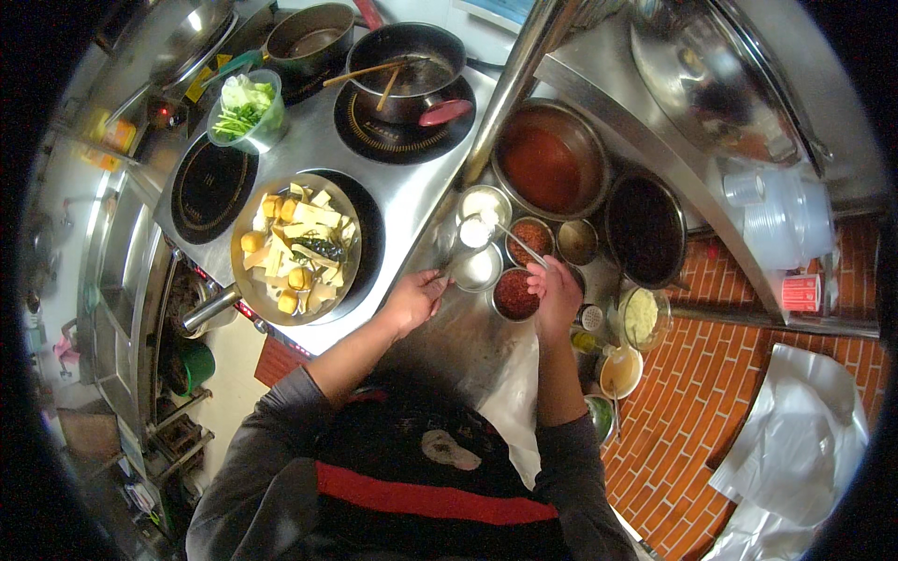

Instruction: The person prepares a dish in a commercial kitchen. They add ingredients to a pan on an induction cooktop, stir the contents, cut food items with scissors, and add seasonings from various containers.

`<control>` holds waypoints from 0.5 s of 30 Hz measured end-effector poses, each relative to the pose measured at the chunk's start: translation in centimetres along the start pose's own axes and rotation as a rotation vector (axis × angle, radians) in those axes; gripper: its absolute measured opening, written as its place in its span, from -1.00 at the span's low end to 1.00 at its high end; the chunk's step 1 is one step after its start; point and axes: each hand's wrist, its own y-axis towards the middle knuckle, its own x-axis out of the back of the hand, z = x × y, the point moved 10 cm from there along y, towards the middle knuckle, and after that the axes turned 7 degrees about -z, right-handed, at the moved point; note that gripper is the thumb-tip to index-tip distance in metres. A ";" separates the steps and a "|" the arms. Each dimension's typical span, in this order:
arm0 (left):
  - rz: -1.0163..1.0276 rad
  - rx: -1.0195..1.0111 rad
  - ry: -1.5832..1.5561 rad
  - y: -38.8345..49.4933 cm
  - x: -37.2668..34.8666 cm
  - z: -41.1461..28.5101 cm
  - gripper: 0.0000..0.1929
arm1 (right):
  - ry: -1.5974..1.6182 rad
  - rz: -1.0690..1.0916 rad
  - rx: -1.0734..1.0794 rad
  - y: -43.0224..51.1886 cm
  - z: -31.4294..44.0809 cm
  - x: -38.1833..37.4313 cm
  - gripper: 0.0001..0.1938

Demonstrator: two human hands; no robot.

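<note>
My right hand (555, 291) grips the handle of a metal spoon (520, 242), whose far end reaches over the metal containers of white powder. My left hand (415, 301) is closed at the handle of a small ladle (476, 233) with something white in its bowl; the handle is partly hidden. Beneath and beside them stand a bowl of white powder (484, 201), another white-filled bowl (477, 270) and containers of red chili seasoning (515, 294). To the left, a metal pan (242, 280) on a cooktop holds tofu puffs, pale strips and dark seaweed-like pieces.
A plastic tub of greens (270, 133) and a black pan (407, 88) with chopsticks stand on the cooktop (302, 154). A pot of red sauce (551, 168), a dark pot (645, 231) and a container of minced garlic-like food (642, 319) are at the right, under a metal shelf (666, 147).
</note>
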 end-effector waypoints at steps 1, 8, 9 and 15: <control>0.002 -0.009 -0.004 0.1 -0.1 -0.3 -0.72 | -0.018 0.012 0.031 -0.5 0.6 -0.1 -0.67; 0.018 -0.039 0.000 0.1 -0.3 -0.7 -0.72 | -0.160 -0.006 0.295 -2.6 3.9 -0.7 -0.67; 0.018 -0.047 0.012 0.0 -0.2 -0.6 -0.72 | -0.187 -0.019 0.349 -2.3 4.2 -0.9 -0.67; -0.003 -0.015 -0.035 -1.4 1.3 1.9 -0.72 | -0.199 -0.033 0.129 3.4 -1.4 -4.1 -0.68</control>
